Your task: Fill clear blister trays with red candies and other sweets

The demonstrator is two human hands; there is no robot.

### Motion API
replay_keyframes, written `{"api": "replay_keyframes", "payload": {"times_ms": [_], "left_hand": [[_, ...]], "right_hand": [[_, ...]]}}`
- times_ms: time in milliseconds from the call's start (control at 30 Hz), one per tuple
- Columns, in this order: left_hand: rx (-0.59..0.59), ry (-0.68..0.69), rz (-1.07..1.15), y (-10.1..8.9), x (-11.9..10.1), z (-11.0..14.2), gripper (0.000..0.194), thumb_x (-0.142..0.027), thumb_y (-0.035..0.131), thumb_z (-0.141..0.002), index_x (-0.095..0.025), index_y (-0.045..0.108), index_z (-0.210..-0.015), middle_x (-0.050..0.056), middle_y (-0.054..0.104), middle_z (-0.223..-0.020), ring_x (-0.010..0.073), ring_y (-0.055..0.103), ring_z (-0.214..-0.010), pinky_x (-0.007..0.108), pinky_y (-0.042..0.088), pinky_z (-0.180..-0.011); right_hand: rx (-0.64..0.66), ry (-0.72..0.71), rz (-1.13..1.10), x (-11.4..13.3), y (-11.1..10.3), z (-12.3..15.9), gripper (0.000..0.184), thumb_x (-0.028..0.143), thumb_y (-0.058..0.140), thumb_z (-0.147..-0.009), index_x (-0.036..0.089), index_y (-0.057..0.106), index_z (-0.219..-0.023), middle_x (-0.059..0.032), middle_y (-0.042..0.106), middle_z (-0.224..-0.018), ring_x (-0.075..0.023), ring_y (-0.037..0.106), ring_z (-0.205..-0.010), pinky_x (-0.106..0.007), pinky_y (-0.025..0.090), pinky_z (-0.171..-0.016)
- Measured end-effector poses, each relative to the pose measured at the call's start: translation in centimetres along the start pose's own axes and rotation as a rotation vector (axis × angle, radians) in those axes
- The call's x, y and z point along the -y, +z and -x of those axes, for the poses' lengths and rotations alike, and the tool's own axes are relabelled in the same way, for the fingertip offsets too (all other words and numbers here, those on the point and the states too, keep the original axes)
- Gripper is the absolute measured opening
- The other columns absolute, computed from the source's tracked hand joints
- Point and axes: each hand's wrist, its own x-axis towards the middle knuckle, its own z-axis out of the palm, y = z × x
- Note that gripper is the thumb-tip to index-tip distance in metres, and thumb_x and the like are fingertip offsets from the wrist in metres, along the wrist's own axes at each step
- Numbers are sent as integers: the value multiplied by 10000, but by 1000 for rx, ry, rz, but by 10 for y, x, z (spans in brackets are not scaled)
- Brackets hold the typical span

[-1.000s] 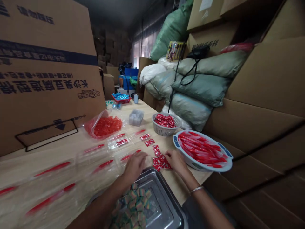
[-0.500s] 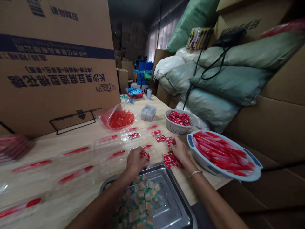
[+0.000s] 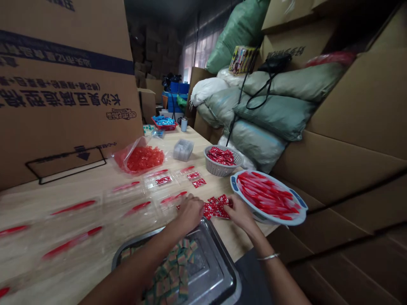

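Sachets (image 3: 215, 207) of red and white lay in a loose heap near the front edge of the table (image 3: 229, 237), between the person's two hands. The right hand (image 3: 241, 210), a thin bracelet (image 3: 268, 256) on its wrist, was partly open, with its fingers (image 3: 229, 203) reaching into the heap and touching the sachets (whether they had actually pinched one, I cannot tell). The left hand (image 3: 190, 214) was curled knuckles-up beside the heap's left end; its fingers were hidden, so I cannot tell whether it held anything.

Just below the hands sat a metal tray (image 3: 210, 271) holding a pile of multicoloured cubes (image 3: 168, 271). Two more sachets (image 3: 199, 183) lay farther up the table, beside clear plastic packs (image 3: 155, 180) with red sticks inside. Toward the right edge stood a white basin (image 3: 237, 184) with blue handles, full of red sticks (image 3: 263, 197), and a grey basket (image 3: 219, 169) of sachets. Toward the back were a clear bag (image 3: 143, 159) of red pieces and a small clear box (image 3: 183, 150). Cardboard boxes (image 3: 63, 97) and stuffed sacks (image 3: 260, 110) hemmed in the table.
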Motion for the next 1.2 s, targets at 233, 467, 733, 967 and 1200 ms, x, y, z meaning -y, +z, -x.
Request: {"api": "replay_keyframes", "payload": {"times_ms": [233,467,733,967,1200], "left_hand": [[-81,-52,147,37,-25,-30,264,64,628,-573,-200,636,-590,71,672,-718,230,591,-811,326,446,-799],[-339,-275,250,-27,31,46,246,-57,557,-712,-177,666,-898,7,689,-798,141,604,-680,220,463,-613],[-455,-508,-34,-77,88,141,244,-11,536,-676,-160,671,-813,59,656,-843,221,576,-854,372,444,-836],[-366,-383,-285,-75,91,151,273,-80,537,-751,-207,719,-910,77,709,-986,250,614,-955,390,488,-856],[-396,-305,-268,-108,125,150,256,-226,501,-759,-159,695,-911,120,724,-944,286,661,-883,445,526,-805]], "right_hand": [[-16,42,51,3,29,0,74,164,502,-636,185,558,-681,-75,635,-672,-207,556,-625,-297,351,-585],[-197,-21,-335,-13,39,-14,276,419,567,-732,186,588,-878,-78,665,-781,-217,597,-671,-304,444,-593],[256,-688,-131,171,114,-63,241,121,447,-848,155,606,-1025,-91,672,-980,-190,610,-887,-289,461,-775],[426,-870,-9,262,162,-84,238,6,566,-713,162,700,-832,-73,708,-883,-203,622,-892,-270,431,-814],[290,-598,73,194,94,-46,284,130,487,-881,241,638,-1093,-27,681,-1052,-129,601,-959,-196,411,-820]]}}
